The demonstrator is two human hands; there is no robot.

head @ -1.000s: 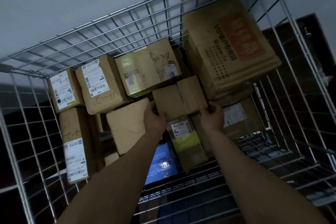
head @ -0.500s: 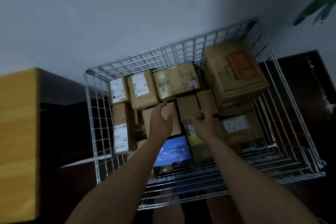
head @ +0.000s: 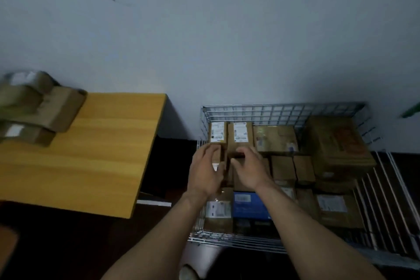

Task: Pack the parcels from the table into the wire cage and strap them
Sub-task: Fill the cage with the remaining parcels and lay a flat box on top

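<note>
Parcels [head: 275,141], boxy brown cardboard, filling gridded wire cage [head: 284,111], left hand [head: 205,173] and right hand [head: 250,170] slack, empty

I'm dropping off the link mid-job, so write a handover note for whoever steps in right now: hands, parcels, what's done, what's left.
Left hand: loosely curled above the wire cage; seems to hold nothing.
Right hand: the same, beside it, over the cage's left side.
Done: many parcels sit packed in the cage, among them a large carton at the right and a blue parcel near the front.
To do: move the blurred pile of parcels from the wooden table into the cage. No strap is in view, so strapping is not done.
</note>
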